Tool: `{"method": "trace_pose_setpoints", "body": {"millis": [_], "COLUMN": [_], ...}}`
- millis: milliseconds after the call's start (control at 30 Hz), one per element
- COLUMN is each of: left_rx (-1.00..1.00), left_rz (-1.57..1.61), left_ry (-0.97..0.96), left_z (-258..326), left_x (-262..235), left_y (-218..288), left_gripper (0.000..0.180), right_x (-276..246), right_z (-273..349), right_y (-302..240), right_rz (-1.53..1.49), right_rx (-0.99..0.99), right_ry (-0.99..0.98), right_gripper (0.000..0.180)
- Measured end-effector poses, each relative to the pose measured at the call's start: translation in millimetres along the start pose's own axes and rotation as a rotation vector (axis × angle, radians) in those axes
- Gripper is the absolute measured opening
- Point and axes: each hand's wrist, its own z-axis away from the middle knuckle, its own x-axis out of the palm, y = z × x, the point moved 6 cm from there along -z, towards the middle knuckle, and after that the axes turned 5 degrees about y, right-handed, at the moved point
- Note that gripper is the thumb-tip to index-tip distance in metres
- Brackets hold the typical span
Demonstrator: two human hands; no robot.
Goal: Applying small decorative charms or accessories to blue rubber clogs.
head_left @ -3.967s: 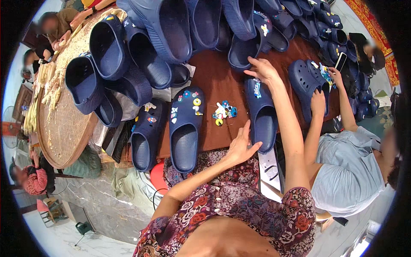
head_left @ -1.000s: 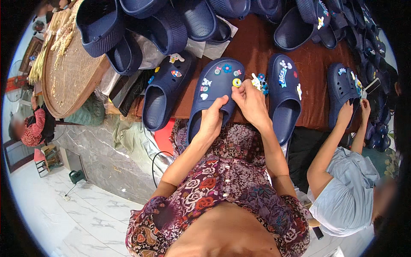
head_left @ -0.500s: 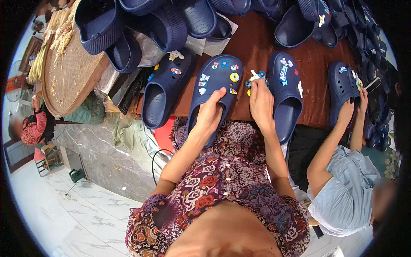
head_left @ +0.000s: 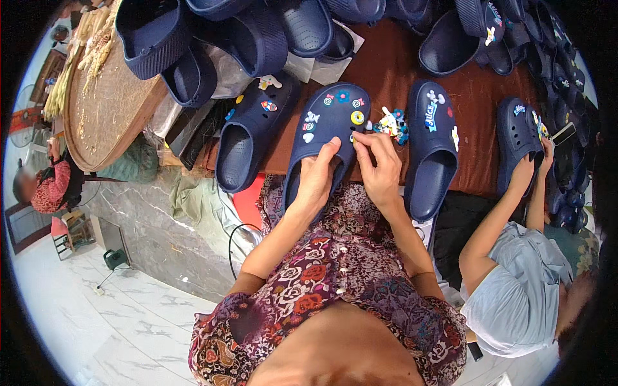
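Observation:
A navy clog (head_left: 337, 106) with small colourful charms on its top lies in front of me, toe pointing away. My left hand (head_left: 315, 177) grips it, fingers inside the foot opening and thumb over the upper's edge. At the clog's right side, my right hand (head_left: 381, 168) is closed in a pinch, fingertips close to a small yellowish charm; whatever is between them is mostly hidden. Just beyond that hand is a small pile of loose charms (head_left: 394, 123). Another decorated clog (head_left: 425, 138) lies to the right, and a third clog (head_left: 257, 128) to the left.
Several plain navy clogs (head_left: 248, 45) are heaped along the far side of the brown-covered table (head_left: 380, 58). A round wooden tray (head_left: 103, 122) stands at the left. To the right, a co-worker's hands (head_left: 526, 170) hold another clog (head_left: 513, 138), near a phone (head_left: 564, 134).
My right hand has moved left and nearer, from the loose charm pile to the right side of the clog. My left hand keeps its grip on the clog.

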Motion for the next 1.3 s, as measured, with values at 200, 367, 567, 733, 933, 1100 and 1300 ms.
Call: {"method": "trace_pose_setpoints", "body": {"millis": [200, 367, 567, 733, 933, 1100, 1300], "left_rx": [-0.009, -0.002, -0.114, -0.168, -0.185, -0.231, -0.261], "left_rz": [0.018, 0.009, 0.207, 0.375, 0.395, 0.384, 0.381], "left_ry": [0.018, 0.017, -0.096, -0.140, -0.178, -0.165, -0.166], "left_z": [3, -3, -14, -24, -23, -17, -17], "left_x": [4, 0, 10, 16, 18, 17, 17], "left_y": [2, 2, 0, -4, -4, -1, -3], "left_gripper": [0.038, 0.037, 0.038, 0.042, 0.048, 0.053, 0.056], "right_x": [2, 2, -17, -3, 9, 2, 0], "right_z": [1, -5, -41, -62, -65, -60, -56], "right_y": [5, 6, 14, 25, 26, 18, 10], "right_rz": [-0.074, -0.063, 0.022, 0.083, 0.168, 0.199, 0.236], "right_rx": [0.154, 0.038, 0.145, 0.064, -0.093, -0.133, -0.182], "right_ry": [-0.057, -0.057, -0.041, -0.123, -0.158, -0.173, -0.203], "right_gripper": [0.015, 0.017, 0.018, 0.024, 0.024, 0.020, 0.022]}}
